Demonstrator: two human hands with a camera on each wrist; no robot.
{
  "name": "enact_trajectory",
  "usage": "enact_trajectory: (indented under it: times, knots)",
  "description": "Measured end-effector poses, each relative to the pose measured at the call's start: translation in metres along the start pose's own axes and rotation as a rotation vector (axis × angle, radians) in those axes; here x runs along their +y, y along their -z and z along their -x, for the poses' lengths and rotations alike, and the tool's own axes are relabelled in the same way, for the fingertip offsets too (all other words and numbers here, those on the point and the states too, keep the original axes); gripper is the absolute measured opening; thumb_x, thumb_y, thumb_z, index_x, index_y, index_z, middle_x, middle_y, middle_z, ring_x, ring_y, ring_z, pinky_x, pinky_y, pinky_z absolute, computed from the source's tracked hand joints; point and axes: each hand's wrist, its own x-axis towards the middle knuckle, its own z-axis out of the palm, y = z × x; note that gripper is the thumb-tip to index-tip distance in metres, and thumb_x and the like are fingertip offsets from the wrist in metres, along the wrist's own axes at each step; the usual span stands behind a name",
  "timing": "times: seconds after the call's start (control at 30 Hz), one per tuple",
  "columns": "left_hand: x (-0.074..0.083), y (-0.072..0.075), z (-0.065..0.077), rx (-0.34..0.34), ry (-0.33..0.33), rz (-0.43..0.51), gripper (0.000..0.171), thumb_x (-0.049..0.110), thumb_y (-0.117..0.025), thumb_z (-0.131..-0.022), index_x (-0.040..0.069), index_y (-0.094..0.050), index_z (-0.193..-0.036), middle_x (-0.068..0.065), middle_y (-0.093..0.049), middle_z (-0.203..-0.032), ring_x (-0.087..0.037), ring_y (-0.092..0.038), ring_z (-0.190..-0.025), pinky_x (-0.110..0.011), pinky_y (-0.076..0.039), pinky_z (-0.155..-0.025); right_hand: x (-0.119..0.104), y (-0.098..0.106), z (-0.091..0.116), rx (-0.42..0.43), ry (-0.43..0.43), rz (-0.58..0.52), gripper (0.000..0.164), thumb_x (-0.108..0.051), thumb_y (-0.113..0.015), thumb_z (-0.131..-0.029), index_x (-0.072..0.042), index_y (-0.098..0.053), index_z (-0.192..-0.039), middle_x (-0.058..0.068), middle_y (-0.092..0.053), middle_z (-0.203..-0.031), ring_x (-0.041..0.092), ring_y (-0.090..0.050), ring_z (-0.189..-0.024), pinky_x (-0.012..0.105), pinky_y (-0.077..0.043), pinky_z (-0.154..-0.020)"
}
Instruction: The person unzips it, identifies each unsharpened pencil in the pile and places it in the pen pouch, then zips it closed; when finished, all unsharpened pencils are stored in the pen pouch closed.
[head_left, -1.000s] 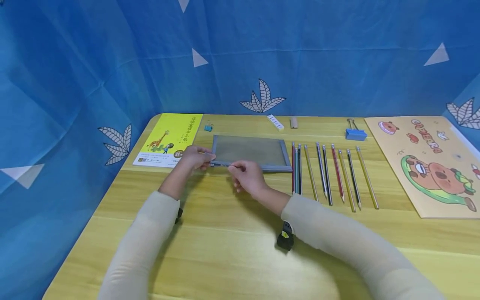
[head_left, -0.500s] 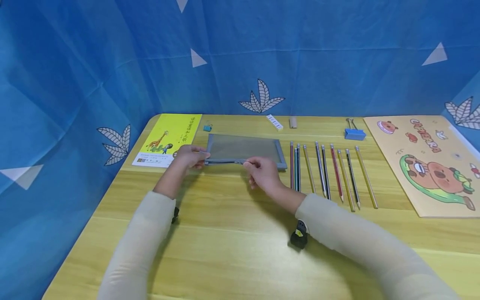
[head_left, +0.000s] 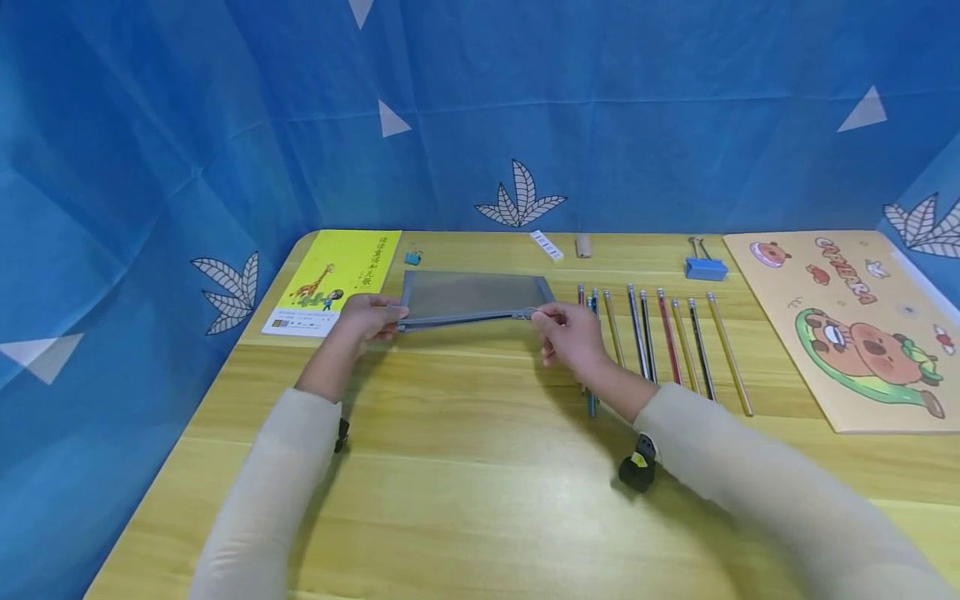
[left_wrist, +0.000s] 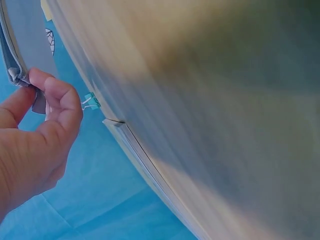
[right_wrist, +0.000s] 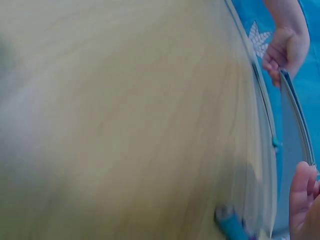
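Note:
A grey see-through zipper pouch (head_left: 476, 293) is held between both hands, its zipper edge toward me and the slit parted along much of that edge. My left hand (head_left: 367, 318) pinches the pouch's near left corner between thumb and forefinger. In the left wrist view the same hand (left_wrist: 45, 135) grips the end of the zipper band. At the other end of the zipper, my right hand (head_left: 573, 340) pinches the zipper pull. From the right wrist, the pouch (right_wrist: 292, 130) stretches from the right fingers across to the left hand.
Several pencils (head_left: 648, 333) lie in a row right of the pouch, some partly behind my right arm. A yellow book (head_left: 345, 267), a small teal binder clip (head_left: 413, 256), a white eraser (head_left: 547, 245), a blue binder clip (head_left: 706, 267) and a capybara-print folder (head_left: 862, 350) lie around.
My right hand has slid rightward along the zipper with the pull, and the slit behind it has opened. My left hand and the pouch have shifted slightly left.

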Motion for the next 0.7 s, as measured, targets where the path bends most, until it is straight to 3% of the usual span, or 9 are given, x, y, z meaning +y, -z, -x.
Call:
enact_trajectory:
  times: [0.27,0.4,0.7]
  knots:
    - [-0.001,0.004,0.002,-0.009,0.011,0.012,0.037,0.013,-0.061,-0.08,0.001,-0.05,-0.113,-0.007,-0.054,-0.081,-0.011,-0.052,-0.062,-0.029,-0.047,-0.072,0.0,0.033,0.004,0.001,0.035,0.082,0.029,-0.022,-0.052,-0.086,0.001,-0.055,-0.103,0.028,-0.051,-0.083,0.013,-0.051,-0.045,0.038,-0.05,-0.047]
    - [-0.001,0.006,0.002,-0.026,0.021,0.016,0.037,0.013,-0.061,-0.08,0.0,-0.05,-0.114,-0.005,-0.055,-0.078,-0.01,-0.052,-0.059,-0.025,-0.048,-0.066,0.0,0.045,0.006,0.011,0.05,0.129,0.032,-0.024,-0.051,-0.087,0.002,-0.055,-0.106,0.024,-0.051,-0.077,0.015,-0.052,-0.047,0.038,-0.05,-0.047]
    - [0.002,0.004,0.0,-0.047,0.016,-0.001,0.036,0.015,-0.06,-0.081,0.002,-0.05,-0.113,-0.005,-0.055,-0.075,-0.009,-0.052,-0.058,-0.022,-0.047,-0.06,0.0,0.058,0.005,0.03,0.051,0.16,0.035,-0.024,-0.051,-0.086,0.004,-0.054,-0.107,0.017,-0.052,-0.074,0.013,-0.052,-0.046,0.036,-0.05,-0.046]
